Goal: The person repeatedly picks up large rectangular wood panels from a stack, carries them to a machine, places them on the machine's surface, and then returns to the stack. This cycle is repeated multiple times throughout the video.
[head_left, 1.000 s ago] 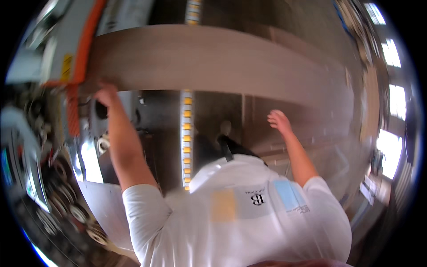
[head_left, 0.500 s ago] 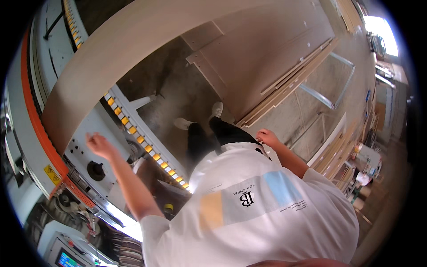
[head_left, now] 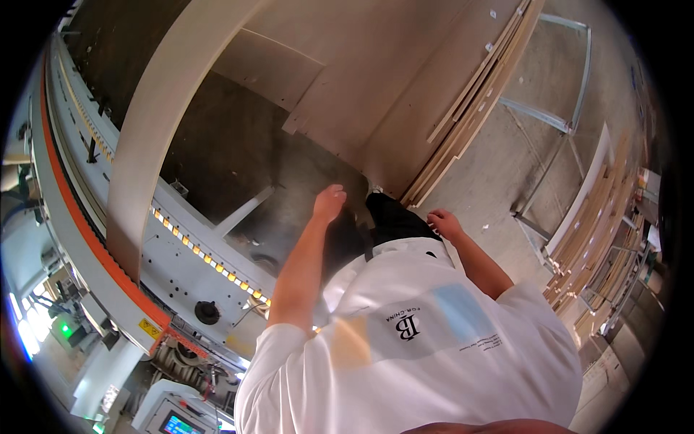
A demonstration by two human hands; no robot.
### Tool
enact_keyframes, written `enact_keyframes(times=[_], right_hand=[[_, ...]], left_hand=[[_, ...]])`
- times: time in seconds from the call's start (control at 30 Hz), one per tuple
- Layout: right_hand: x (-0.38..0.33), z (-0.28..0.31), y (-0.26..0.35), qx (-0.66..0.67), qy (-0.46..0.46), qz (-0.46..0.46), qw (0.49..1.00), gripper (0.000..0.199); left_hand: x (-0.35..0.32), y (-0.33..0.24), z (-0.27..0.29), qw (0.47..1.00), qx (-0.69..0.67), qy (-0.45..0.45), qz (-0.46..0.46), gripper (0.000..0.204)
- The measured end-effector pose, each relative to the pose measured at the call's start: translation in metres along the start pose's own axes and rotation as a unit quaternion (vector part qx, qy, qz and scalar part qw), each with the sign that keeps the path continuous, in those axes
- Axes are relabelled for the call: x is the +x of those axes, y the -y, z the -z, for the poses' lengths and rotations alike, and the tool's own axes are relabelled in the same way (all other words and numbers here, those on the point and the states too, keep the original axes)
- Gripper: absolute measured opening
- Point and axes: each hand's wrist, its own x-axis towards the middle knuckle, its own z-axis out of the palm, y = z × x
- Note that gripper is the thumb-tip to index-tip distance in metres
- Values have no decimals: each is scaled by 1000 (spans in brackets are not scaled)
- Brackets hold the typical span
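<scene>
My left hand (head_left: 330, 203) is held in front of my body, above the floor, with its fingers curled and nothing seen in them. On the other side, my right hand (head_left: 444, 223) hangs near my hip, its fingers loosely closed and no object showing. A long, pale brown board (head_left: 155, 123) lies across the machine at the left, one end against the orange rail (head_left: 105, 253). Neither hand touches it. Nearest to my left arm is the machine's grey bed (head_left: 177, 278), with a round black knob (head_left: 207, 312) on it.
A strip of yellow and white rollers (head_left: 210, 258) edges the machine beside a slanted support leg (head_left: 246, 211). Large brown panels (head_left: 361, 94) and stacked narrow strips (head_left: 473, 119) lie ahead. A metal frame (head_left: 538, 112) and more boards (head_left: 600, 210) are at right; a control screen (head_left: 177, 423) is lower left.
My left hand has come away from above the machine bed, rightward to my front. The view has turned, and the board's end now lies farther from the black knob. My right hand stays by my hip.
</scene>
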Motion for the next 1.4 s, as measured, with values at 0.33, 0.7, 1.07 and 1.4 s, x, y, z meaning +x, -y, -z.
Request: enact_keyframes(times=[0.33, 0.7, 1.07, 1.4], right_hand=[[-22, -2, -96, 193, -24, -135, 972, 30], [-69, -58, -59, 267, -119, -226, 929, 27], [61, -95, 2, 100, -36, -99, 989, 27], [317, -172, 117, 162, -150, -82, 972, 68]], left_hand=[[159, 0, 26, 911, -361, -68, 188, 26], [368, 21, 37, 864, -347, -175, 321, 25], [378, 165, 17, 996, 83, -23, -1, 53], [333, -23, 43, 966, 249, -60, 44, 77]])
